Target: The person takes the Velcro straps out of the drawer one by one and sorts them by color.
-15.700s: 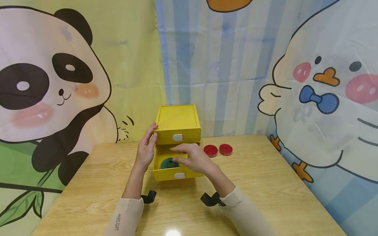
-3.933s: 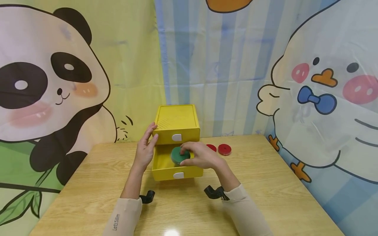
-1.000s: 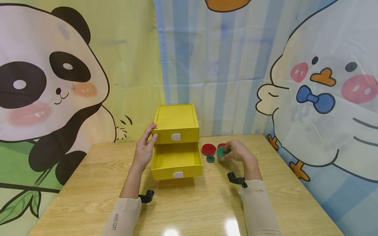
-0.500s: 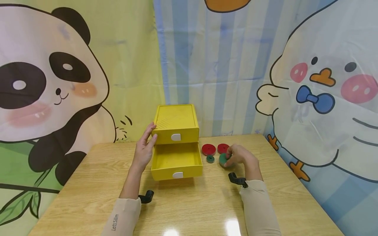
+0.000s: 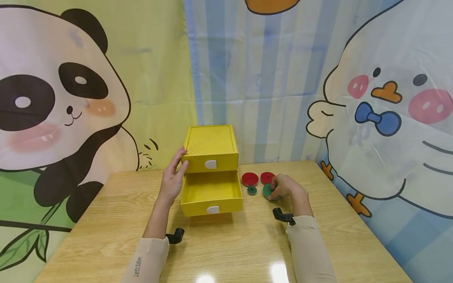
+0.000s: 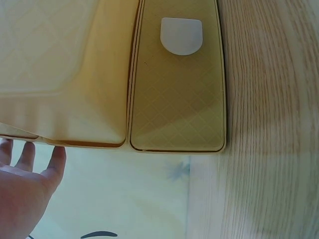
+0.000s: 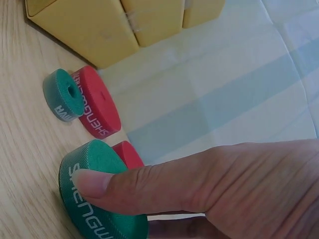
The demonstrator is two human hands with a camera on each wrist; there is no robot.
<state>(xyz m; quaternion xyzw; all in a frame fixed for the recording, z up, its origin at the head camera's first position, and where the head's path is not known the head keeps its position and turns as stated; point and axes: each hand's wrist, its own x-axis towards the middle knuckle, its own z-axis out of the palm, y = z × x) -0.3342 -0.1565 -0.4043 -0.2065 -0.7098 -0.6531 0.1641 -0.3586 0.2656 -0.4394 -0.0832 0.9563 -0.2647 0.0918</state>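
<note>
Right of centre in the head view, a person's right hand (image 5: 288,186) pinches a large green roll (image 5: 267,191) down at the wooden table (image 5: 219,251). The roll sits between thumb and fingers: the thumb presses its lettered side, and the other fingers are mostly hidden in the right wrist view. Just above it is a red roll (image 5: 267,177); to its left, a small green roll (image 5: 252,190). At centre, the left hand (image 5: 172,179), fingers apart, touches a yellow drawer box (image 5: 211,140).
</note>
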